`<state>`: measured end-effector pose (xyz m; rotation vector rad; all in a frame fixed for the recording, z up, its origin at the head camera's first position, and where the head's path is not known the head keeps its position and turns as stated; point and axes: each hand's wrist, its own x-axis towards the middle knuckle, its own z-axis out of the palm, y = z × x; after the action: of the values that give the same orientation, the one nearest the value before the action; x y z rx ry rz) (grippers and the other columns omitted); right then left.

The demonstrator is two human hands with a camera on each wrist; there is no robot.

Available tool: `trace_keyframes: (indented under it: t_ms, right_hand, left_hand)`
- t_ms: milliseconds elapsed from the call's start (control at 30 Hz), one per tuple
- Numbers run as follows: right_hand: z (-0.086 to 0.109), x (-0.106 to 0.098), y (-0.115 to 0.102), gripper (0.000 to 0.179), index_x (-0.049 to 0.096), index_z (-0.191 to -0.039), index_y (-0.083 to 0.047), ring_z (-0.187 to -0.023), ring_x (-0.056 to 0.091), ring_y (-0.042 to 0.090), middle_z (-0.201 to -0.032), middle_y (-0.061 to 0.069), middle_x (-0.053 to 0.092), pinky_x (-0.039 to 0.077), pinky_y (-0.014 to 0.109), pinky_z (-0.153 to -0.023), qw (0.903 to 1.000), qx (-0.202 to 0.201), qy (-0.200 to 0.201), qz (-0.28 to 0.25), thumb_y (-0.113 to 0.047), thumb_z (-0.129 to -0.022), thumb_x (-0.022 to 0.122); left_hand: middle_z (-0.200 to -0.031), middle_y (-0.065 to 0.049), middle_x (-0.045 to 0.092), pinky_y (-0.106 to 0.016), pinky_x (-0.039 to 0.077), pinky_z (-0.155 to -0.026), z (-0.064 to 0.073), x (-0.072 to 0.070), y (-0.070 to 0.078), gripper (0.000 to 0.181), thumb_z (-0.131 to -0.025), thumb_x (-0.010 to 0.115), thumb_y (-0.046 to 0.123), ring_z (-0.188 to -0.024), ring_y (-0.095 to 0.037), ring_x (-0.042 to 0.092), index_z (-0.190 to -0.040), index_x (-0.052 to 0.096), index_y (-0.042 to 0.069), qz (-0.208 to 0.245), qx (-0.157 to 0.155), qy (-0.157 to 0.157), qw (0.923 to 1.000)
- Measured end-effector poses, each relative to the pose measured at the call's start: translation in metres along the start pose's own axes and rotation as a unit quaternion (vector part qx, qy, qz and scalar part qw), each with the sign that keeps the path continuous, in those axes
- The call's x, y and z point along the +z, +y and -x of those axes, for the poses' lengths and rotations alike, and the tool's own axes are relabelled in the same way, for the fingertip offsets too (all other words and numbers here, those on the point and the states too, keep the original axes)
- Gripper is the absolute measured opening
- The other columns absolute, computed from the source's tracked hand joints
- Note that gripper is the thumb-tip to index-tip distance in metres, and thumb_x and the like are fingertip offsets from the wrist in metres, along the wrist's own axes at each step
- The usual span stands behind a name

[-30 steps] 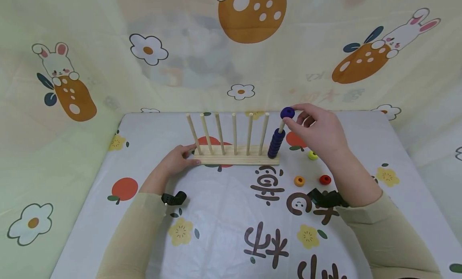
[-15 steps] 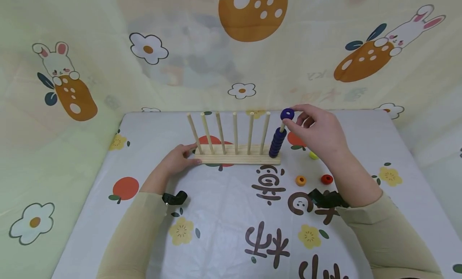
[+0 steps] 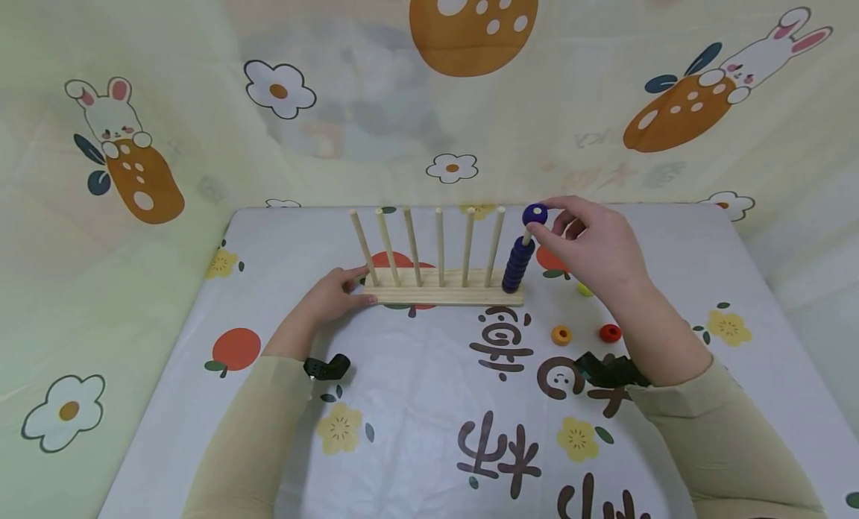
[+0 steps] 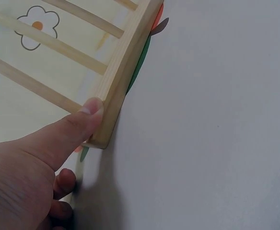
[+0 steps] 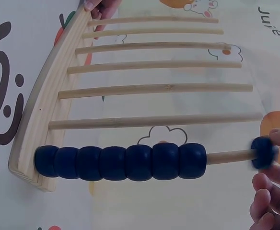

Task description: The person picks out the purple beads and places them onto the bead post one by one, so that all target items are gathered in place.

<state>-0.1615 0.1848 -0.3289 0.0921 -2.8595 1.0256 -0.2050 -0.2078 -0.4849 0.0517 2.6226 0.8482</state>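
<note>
A wooden peg rack (image 3: 443, 297) with a row of upright pegs stands on the table. My left hand (image 3: 333, 298) holds its left end; in the left wrist view the thumb (image 4: 89, 115) presses the front of the base. Several dark blue beads (image 5: 113, 163) are stacked on the rightmost peg, up from the base. At that peg's top, my right hand (image 3: 593, 239) pinches another dark blue bead (image 3: 535, 214) between thumb and fingers. The peg's tip shows in the bead's hole. The other pegs carry no beads.
An orange bead (image 3: 561, 335) and a red bead (image 3: 610, 333) lie right of the rack, nearer to me. A yellow bead (image 3: 585, 289) is partly hidden behind the right forearm. A patterned cloth wall (image 3: 362, 131) rises behind the table.
The pinched bead has tilted and settled onto the peg's tip, which now fills its hole. My left hand keeps its hold on the rack. The whole head view has shifted slightly.
</note>
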Motion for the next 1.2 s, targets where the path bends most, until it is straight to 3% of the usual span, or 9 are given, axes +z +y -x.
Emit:
trace_keyframes:
  t_ms: [300, 733, 1200]
  right_hand:
    - [0.001, -0.001, 0.000, 0.053, 0.064, -0.130, -0.021, -0.084, 0.052, 0.022, -0.092, 0.004, 0.059, 0.043, 0.037, -0.062, 1.0000, -0.002, 0.008, 0.006, -0.056, -0.091, 0.064]
    - [0.006, -0.003, 0.007, 0.051, 0.063, -0.131, -0.022, -0.088, 0.053, 0.023, -0.092, 0.004, 0.059, 0.044, 0.038, -0.065, 1.0000, -0.005, 0.002, 0.005, -0.054, -0.092, 0.063]
    - [0.025, -0.001, 0.032, 0.048, 0.063, -0.131, -0.015, -0.087, 0.052, 0.026, -0.090, 0.008, 0.061, 0.045, 0.037, -0.067, 0.9992, 0.001, -0.030, 0.027, -0.045, -0.094, 0.064]
  left_hand:
    - [-0.108, -0.011, 0.046, -0.042, 0.036, -0.082, 0.002, -0.001, 0.003, 0.077, -0.086, 0.076, 0.045, -0.100, -0.028, 0.044, -0.152, 0.041, 0.030, -0.002, -0.002, -0.003, 1.0000]
    - [-0.110, -0.012, 0.048, -0.042, 0.038, -0.084, 0.005, -0.001, 0.004, 0.075, -0.087, 0.075, 0.044, -0.101, -0.028, 0.045, -0.152, 0.042, 0.027, -0.003, 0.012, 0.003, 0.9999]
    - [-0.113, -0.012, 0.053, -0.045, 0.041, -0.090, 0.007, 0.000, 0.007, 0.073, -0.087, 0.075, 0.043, -0.101, -0.028, 0.048, -0.151, 0.044, 0.026, -0.015, 0.013, 0.012, 0.9997]
